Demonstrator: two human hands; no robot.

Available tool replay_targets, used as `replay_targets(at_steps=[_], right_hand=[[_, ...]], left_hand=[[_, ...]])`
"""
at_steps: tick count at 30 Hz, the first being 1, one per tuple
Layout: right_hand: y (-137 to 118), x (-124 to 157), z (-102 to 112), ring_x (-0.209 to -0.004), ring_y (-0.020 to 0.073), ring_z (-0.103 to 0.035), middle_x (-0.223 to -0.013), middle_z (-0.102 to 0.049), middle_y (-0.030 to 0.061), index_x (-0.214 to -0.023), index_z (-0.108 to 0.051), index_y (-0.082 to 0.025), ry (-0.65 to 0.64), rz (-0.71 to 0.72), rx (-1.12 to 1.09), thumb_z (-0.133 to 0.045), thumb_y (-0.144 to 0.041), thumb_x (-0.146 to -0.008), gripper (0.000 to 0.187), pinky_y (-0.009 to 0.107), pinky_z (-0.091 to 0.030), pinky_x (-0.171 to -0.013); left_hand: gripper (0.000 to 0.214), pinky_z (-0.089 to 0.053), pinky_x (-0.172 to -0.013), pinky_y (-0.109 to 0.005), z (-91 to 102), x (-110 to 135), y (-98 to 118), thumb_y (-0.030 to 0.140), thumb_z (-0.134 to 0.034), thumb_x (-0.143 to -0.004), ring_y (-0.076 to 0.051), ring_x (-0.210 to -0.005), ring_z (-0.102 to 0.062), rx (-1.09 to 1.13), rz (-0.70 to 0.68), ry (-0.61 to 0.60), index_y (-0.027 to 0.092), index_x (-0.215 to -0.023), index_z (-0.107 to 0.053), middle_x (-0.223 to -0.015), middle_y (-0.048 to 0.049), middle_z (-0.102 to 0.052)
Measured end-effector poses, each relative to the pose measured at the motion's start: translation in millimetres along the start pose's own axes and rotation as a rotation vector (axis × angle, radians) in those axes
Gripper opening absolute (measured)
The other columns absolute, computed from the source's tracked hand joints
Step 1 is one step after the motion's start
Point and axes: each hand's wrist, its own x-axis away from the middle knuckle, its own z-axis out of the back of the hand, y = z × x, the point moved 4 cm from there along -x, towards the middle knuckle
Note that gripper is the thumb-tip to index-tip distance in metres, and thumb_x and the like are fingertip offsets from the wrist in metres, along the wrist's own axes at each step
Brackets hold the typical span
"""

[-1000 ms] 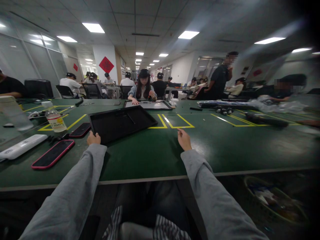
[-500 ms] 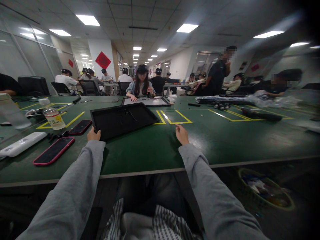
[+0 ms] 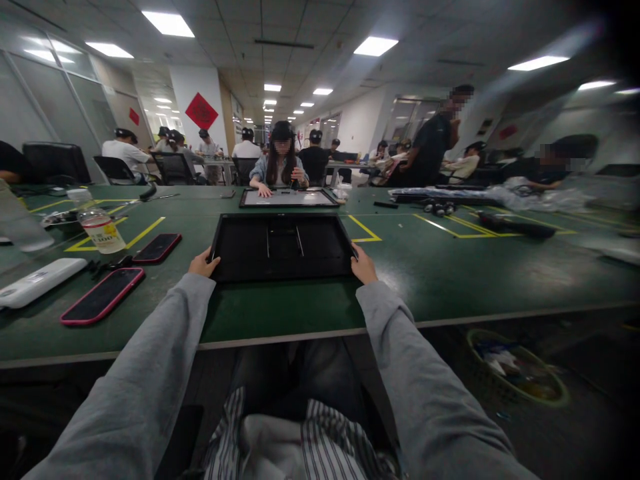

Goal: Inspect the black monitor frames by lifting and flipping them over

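Observation:
A black rectangular tray-like panel [image 3: 283, 243] lies flat on the green table [image 3: 450, 273], squarely in front of me. My left hand [image 3: 203, 265] grips its near left corner, fingers curled over the rim. My right hand [image 3: 363, 265] holds the near right corner the same way. Both arms wear grey sleeves. Thin black bars run across the panel's inner face.
Two phones in red cases [image 3: 103, 295] [image 3: 157, 247], a white case [image 3: 37, 282] and a drink bottle [image 3: 100, 228] lie to the left. A person across the table works on a light panel [image 3: 287, 197]. Yellow tape boxes [image 3: 365, 230] mark the table. A basket [image 3: 515, 370] sits on the floor at right.
The black panel has swung from a skewed position at the left to straight in front of me. My right hand, free before, now holds its right corner.

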Motion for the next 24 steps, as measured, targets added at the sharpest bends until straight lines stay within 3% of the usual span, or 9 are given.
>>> replay_targets(at_steps=[4,9,13,15,17,20,24], right_hand=[[3,-1,1,-0.127,0.0296,-0.06,-0.132,-0.067,0.0113,-0.143,-0.056,-0.016,0.005,0.01,-0.023,-0.049,-0.012,-0.083,0.061,0.049,-0.043,-0.113],[-8,-4,8,-0.131,0.0287,-0.056,-0.136,-0.065,0.0119,-0.143,-0.057,-0.015,0.028,0.085,-0.02,-0.044,-0.014,-0.086,0.058,0.049,-0.042,-0.115],[-37,2,33,-0.146,0.0261,-0.038,-0.154,-0.047,0.0108,-0.153,-0.044,-0.017,0.283,0.239,0.029,-0.031,-0.017,-0.094,0.06,0.052,-0.03,-0.121],[-48,9,47,-0.149,0.0261,-0.032,-0.16,-0.038,0.011,-0.159,-0.032,-0.019,0.429,0.239,0.054,-0.025,-0.018,-0.097,0.062,0.053,-0.027,-0.121],[-54,14,55,-0.148,0.0271,-0.033,-0.16,-0.037,0.0128,-0.161,-0.025,-0.019,0.504,0.215,0.08,-0.022,-0.019,-0.099,0.063,0.053,-0.028,-0.119],[-50,14,51,-0.142,0.0268,-0.042,-0.151,-0.049,0.0135,-0.16,-0.029,-0.019,0.471,0.205,0.111,-0.025,-0.019,-0.098,0.063,0.052,-0.033,-0.117],[-27,3,25,-0.131,0.0264,-0.055,-0.139,-0.062,0.012,-0.15,-0.049,-0.016,0.205,0.174,0.073,-0.037,-0.015,-0.089,0.062,0.046,-0.042,-0.112]], left_hand=[[0.054,-0.046,-0.104,-0.037,-0.5,0,3,0.034,-0.055,-0.09,-0.027,-0.119,-0.063,-0.144,0.008,0.009,0.017,-0.142,-0.057,-0.129,-0.0122,-0.068],[0.053,-0.034,-0.116,-0.044,11.6,5,23,0.027,-0.053,-0.088,-0.031,-0.141,-0.044,-0.221,-0.083,0.116,0.011,-0.139,-0.056,-0.14,-0.0182,-0.06],[0.062,-0.024,-0.121,-0.045,42.1,28,53,0.03,-0.043,-0.094,-0.029,-0.148,-0.032,-0.121,-0.228,0.4,0.01,-0.152,-0.039,-0.155,-0.0178,-0.044],[0.065,-0.02,-0.121,-0.047,55.7,42,65,0.033,-0.04,-0.096,-0.03,-0.151,-0.026,-0.095,-0.236,0.547,0.009,-0.156,-0.031,-0.159,-0.0185,-0.037],[0.066,-0.019,-0.121,-0.049,61.6,50,72,0.033,-0.038,-0.097,-0.032,-0.151,-0.023,-0.086,-0.22,0.607,0.008,-0.157,-0.028,-0.159,-0.0196,-0.036],[0.063,-0.018,-0.121,-0.047,56.2,46,71,0.033,-0.038,-0.097,-0.03,-0.15,-0.027,-0.106,-0.221,0.541,0.008,-0.155,-0.033,-0.156,-0.0194,-0.041],[0.056,-0.021,-0.119,-0.049,35.6,29,54,0.03,-0.043,-0.094,-0.028,-0.148,-0.03,-0.174,-0.197,0.351,0.011,-0.147,-0.047,-0.151,-0.0175,-0.05]])
